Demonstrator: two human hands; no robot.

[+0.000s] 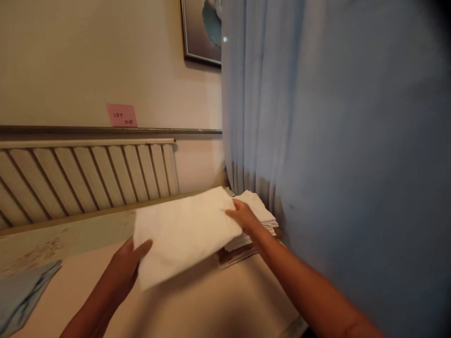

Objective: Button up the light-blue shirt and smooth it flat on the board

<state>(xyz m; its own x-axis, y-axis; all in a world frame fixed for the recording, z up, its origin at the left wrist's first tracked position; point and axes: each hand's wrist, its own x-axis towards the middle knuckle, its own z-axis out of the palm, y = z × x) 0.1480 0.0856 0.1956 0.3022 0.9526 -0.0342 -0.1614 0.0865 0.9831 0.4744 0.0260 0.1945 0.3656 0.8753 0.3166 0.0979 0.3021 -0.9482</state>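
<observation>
A folded white cloth point(183, 232) is held above the beige table point(197, 305). My left hand point(123, 265) grips its near left corner, thumb on top and fingers hidden underneath. My right hand point(243, 217) pinches its far right edge. That right edge rests over a stack of folded white cloths point(259, 216) standing at the table's far right corner, beside the curtain.
A pale blue curtain point(334, 141) hangs close on the right. A white radiator point(84, 178) lines the wall behind the table, with a pink note point(121, 115) and a framed picture point(202, 30) above. A blue cloth point(21, 295) lies at the left edge.
</observation>
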